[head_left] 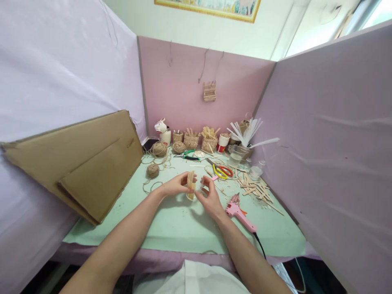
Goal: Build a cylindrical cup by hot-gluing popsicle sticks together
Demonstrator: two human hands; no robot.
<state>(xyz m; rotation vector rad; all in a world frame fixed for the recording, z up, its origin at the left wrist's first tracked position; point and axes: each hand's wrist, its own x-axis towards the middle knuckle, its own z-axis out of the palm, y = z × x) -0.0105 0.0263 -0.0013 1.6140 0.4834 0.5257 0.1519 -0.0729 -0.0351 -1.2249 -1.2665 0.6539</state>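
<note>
Steady stick piece (191,183) upright, pinched in fingers (186,190) of left hand (175,185); poise right hand (212,200) beside it, can't tell if pinching.

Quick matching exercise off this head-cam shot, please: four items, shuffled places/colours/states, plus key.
Items:
1. glue gun
2. scissors
3. stick piece
4. small wooden box

Descriptions:
A. hanging against the pink back panel
B. held in the left hand
C. one yellow handle, one red
D. pink, with a black cord

Pairs: 1-D, 2-C, 3-B, 4-A
</note>
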